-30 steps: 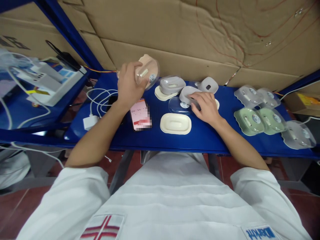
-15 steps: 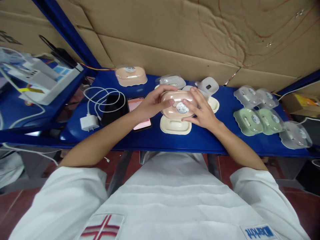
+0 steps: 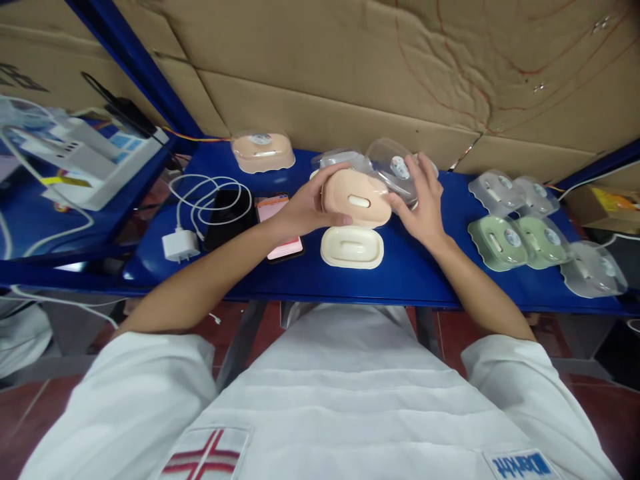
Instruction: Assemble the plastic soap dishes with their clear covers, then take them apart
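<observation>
OK so the left hand (image 3: pixel 310 205) has the peach dish (image 3: pixel 337 190) pinched between thumb and fingers, a bit above the blue table (image 3: pixel 410 273). The right hand (image 3: pixel 425 207) is curled round the edge of a clear cover (image 3: pixel 386 159), which is tilted up just behind and to the right of the dish. What's just changed: that cover has come off the peach dish, so it's two separate parts now, one per hand, and the dish's top is uncovered, pale slot piece showing.

Just nearer than the dish there's one cream tray (image 3: pixel 352 260), flat on the table. Going left: one phone (image 3: pixel 285 251), partly behind the left forearm, then one charger (image 3: pixel 180 245) with its looped cable. Far left of the hands sits one covered peach box (image 3: pixel 263 155), so that's two peach bodies total.

Over on the right I count two green boxes (image 3: pixel 495 250) and three greyish boxes (image 3: pixel 497 187), all five under clear covers. There's more clear and grey stuff behind the hands, but it's too overlapped for me to count.
</observation>
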